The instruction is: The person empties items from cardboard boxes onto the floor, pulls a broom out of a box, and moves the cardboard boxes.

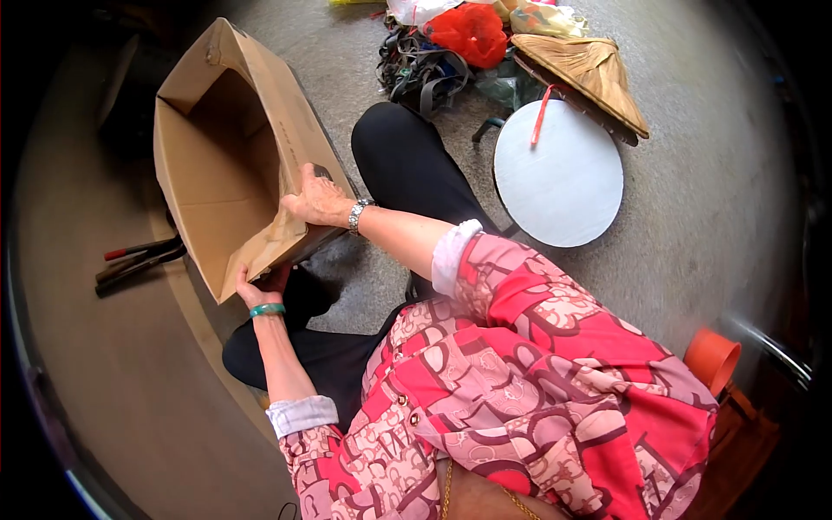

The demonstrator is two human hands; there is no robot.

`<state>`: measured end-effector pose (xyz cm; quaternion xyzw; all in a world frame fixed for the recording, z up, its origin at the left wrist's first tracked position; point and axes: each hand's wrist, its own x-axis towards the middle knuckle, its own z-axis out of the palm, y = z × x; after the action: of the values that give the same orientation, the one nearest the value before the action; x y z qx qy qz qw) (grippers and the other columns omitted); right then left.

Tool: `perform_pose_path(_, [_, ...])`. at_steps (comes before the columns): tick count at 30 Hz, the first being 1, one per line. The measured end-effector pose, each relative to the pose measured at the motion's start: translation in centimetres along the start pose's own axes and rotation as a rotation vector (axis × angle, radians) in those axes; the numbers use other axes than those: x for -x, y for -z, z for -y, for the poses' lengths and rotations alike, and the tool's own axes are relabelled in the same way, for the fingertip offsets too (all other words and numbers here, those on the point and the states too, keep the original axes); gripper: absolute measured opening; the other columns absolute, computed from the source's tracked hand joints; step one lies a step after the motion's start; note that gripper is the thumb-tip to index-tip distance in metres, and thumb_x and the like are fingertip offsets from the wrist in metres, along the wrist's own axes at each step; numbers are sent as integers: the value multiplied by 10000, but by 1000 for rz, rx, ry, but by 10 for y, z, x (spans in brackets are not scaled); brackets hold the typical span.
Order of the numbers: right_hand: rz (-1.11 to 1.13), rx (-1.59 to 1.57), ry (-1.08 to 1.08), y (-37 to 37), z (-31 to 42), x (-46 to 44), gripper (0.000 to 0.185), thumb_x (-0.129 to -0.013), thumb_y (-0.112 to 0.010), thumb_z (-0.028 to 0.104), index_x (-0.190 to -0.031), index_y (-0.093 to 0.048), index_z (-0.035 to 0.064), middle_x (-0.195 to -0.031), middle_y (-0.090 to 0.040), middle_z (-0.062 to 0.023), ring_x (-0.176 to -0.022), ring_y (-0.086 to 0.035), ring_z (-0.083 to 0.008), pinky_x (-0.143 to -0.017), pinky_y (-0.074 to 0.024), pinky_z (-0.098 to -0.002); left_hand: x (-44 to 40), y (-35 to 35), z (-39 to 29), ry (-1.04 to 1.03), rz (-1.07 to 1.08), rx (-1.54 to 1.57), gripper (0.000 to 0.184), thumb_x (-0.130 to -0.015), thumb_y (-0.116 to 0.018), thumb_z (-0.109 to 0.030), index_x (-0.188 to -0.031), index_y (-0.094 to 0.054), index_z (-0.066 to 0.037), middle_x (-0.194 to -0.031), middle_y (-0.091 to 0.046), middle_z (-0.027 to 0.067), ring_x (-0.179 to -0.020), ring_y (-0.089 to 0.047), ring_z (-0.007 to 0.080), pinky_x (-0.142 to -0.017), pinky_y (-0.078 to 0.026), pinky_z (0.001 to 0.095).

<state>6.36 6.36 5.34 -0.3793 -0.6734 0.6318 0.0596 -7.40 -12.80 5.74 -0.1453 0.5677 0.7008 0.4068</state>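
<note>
A large open cardboard box [221,178] lies tilted in front of me at the left, its mouth facing left and its inside dark. My left hand [260,290] has its thumb inside the box's near edge and its fingers behind it. Higher up the same side, my right hand [319,201] grips the edge where brown tape [273,238] looks wrinkled. Next to its knuckles is a small dark patch [321,172] that I cannot make out. A green bangle [267,309] circles my left wrist and a metal watch [360,215] my right.
To the right stands a round white stool [559,173] with a red strip [542,117] on top. Behind it are a woven conical hat [589,74], a red plastic bag [468,36] and tangled dark straps [420,69]. Dark handles with a red tip [130,253] stick out left of the box.
</note>
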Motion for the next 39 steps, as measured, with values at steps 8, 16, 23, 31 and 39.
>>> perform_pose_path(8, [6, -27, 19, 4, 0, 4, 736, -749, -537, 374, -1193, -249, -136, -1026, -522, -365, -1007, -526, -448, -895, -410, -441, 8, -15, -2, -10, -7, -39, 535, -747, -511, -356, -1202, -456, -80, -1188, -488, 148, -1056, -488, 347, -847, -453, 537])
perform_pose_path(16, [74, 24, 61, 12, -2, 10, 779, -750, -540, 437, -1218, -242, -110, -1061, -529, -324, -1005, -535, -415, -887, -411, -420, 10, -5, -3, 50, 44, 85, 514, -771, -499, -338, -1206, -454, -68, -1168, -514, 146, -1075, -491, 340, -864, -438, 537])
perform_pose_path(23, [310, 684, 444, 111, 39, 7, 410, -866, -492, 302, -1021, -582, -66, -946, -604, -262, -888, -605, -345, -785, -487, -388, 19, 10, -38, 163, 72, 133, 412, -805, -505, -280, -1162, -491, -74, -1145, -545, 130, -1046, -527, 301, -851, -448, 516])
perform_pose_path(31, [37, 1302, 323, 287, -72, -113, 278, -823, -497, 189, -1045, -568, 37, -1020, -571, -182, -753, -617, -271, -629, -519, -350, 46, -20, -38, -38, -147, -20, 388, -782, -542, -320, -1093, -529, -88, -1059, -579, 67, -950, -570, 232, -745, -490, 394])
perform_pose_path(39, [-135, 1122, -276, 276, -105, -55, 543, -751, -576, 305, -1238, -426, 119, -1190, -451, -248, -1076, -499, -419, -885, -430, -452, 92, -5, -19, -196, -124, 26, 454, -811, -518, -315, -1158, -480, -26, -1124, -539, 86, -1038, -525, 218, -866, -428, 342])
